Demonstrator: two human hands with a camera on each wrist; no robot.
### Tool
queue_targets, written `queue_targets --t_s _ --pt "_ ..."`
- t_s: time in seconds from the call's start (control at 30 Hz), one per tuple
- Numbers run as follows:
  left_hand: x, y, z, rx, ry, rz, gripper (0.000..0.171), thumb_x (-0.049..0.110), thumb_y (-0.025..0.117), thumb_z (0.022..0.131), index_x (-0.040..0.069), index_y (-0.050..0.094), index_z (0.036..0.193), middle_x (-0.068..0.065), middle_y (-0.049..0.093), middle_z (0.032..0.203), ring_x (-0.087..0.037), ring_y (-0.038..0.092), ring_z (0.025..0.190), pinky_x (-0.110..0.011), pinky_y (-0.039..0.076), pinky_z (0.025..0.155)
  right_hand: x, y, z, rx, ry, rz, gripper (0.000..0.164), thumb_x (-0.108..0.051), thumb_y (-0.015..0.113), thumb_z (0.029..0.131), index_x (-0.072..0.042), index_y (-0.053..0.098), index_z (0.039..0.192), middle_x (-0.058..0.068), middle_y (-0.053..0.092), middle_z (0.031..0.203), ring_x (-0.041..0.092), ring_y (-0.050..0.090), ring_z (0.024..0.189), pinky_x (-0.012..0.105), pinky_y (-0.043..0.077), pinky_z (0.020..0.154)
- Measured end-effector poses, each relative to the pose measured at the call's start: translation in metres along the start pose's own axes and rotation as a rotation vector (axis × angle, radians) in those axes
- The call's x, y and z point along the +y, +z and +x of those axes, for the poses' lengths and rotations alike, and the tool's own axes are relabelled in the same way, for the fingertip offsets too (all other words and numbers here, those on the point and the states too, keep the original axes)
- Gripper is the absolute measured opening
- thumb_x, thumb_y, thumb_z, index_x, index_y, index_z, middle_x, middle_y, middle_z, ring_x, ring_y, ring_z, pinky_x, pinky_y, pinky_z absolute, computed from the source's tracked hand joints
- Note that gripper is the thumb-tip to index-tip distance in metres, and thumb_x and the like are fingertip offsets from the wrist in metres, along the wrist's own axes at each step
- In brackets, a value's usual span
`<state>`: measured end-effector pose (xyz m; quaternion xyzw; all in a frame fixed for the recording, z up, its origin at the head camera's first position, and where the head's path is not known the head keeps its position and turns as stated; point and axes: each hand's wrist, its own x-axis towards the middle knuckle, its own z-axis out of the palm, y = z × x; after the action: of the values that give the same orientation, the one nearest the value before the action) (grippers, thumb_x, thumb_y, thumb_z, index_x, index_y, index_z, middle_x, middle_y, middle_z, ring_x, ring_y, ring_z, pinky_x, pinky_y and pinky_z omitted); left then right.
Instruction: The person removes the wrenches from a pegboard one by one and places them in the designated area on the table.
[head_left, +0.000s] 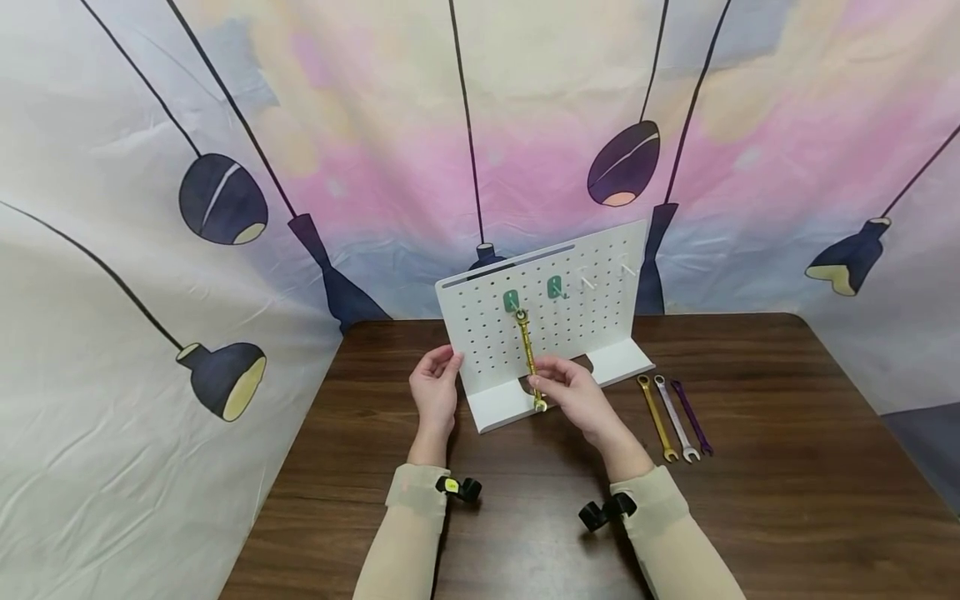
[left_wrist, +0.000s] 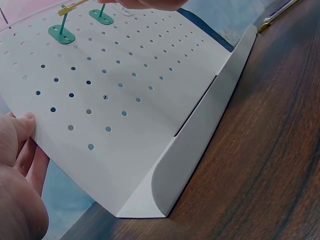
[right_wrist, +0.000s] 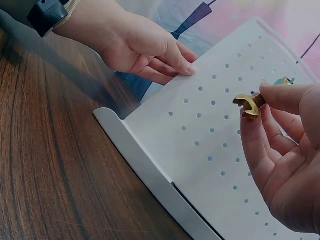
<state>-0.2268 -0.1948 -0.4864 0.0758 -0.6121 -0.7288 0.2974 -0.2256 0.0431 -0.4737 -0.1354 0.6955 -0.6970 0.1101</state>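
A white pegboard (head_left: 487, 346) stands on the table, its left edge gripped by my left hand (head_left: 435, 387), with the thumb in front and the fingers behind. My right hand (head_left: 576, 396) pinches a gold combination wrench (head_left: 527, 340) near its open end, in front of the board. The wrench's ring end is up at the tip of the left green hook (head_left: 512, 301). In the left wrist view, this gold ring end (left_wrist: 67, 9) overlaps the hook's peg. The open jaw end (right_wrist: 250, 105) sticks out past my thumb in the right wrist view.
Another green hook (head_left: 555, 287) and two white hooks (head_left: 588, 282) are farther right on the board. Right of the board, a gold wrench (head_left: 657, 418), a silver wrench (head_left: 677, 419) and a purple wrench (head_left: 692, 417) lie side by side on the wooden table (head_left: 795, 450). A patterned cloth hangs behind.
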Motion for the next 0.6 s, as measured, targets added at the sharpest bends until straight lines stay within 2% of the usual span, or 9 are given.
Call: queue_targets --t_s 0.1,0.2,0.3,0.47,0.6 --pt "-0.012 -0.002 0.006 0.000 0.007 0.003 0.019 -0.004 0.081 0.093 -0.012 0.073 0.108 -0.007 0.077 0.096 -0.012 0.071 0.087 -0.021 0.059 0.081 -0.001 -0.001 0.000 -0.008 0.000 0.020 0.040 -0.007 0.071 0.103 0.011 0.062 0.137 0.024 0.071 0.120 0.031 0.069 0.110 0.027 0.058 0.087" --pt "-0.024 -0.005 0.011 0.000 0.014 0.004 0.018 -0.002 0.084 0.092 -0.008 0.076 0.107 -0.013 0.077 0.099 -0.013 0.071 0.087 -0.023 0.059 0.081 -0.001 -0.002 0.000 -0.012 0.001 0.048 0.040 -0.005 0.070 0.103 0.012 0.061 0.137 0.028 0.070 0.122 0.025 0.071 0.106 0.027 0.059 0.086" --pt "-0.025 -0.005 0.012 0.003 0.019 0.001 0.016 -0.003 0.084 0.091 -0.006 0.077 0.105 -0.015 0.078 0.099 -0.012 0.072 0.087 -0.023 0.059 0.081 0.000 -0.002 -0.001 -0.011 0.003 0.064 0.040 -0.004 0.070 0.103 0.014 0.060 0.138 0.028 0.070 0.123 0.019 0.071 0.103 0.027 0.059 0.085" --pt "-0.026 -0.005 0.012 0.005 0.021 0.009 0.017 -0.003 0.084 0.091 -0.006 0.077 0.105 -0.009 0.078 0.097 -0.012 0.072 0.087 -0.022 0.059 0.081 0.000 -0.002 -0.002 -0.008 0.003 0.073 0.043 -0.004 0.070 0.103 0.016 0.057 0.138 0.029 0.070 0.122 0.016 0.070 0.100 0.025 0.059 0.084" --pt "-0.027 -0.006 0.011 0.004 0.020 0.017 0.019 -0.002 0.084 0.091 -0.009 0.076 0.107 -0.013 0.078 0.099 -0.012 0.072 0.087 -0.022 0.059 0.081 0.000 -0.001 -0.002 -0.005 0.003 0.069 0.044 -0.005 0.070 0.103 0.017 0.057 0.139 0.028 0.069 0.122 0.013 0.069 0.098 0.024 0.058 0.083"
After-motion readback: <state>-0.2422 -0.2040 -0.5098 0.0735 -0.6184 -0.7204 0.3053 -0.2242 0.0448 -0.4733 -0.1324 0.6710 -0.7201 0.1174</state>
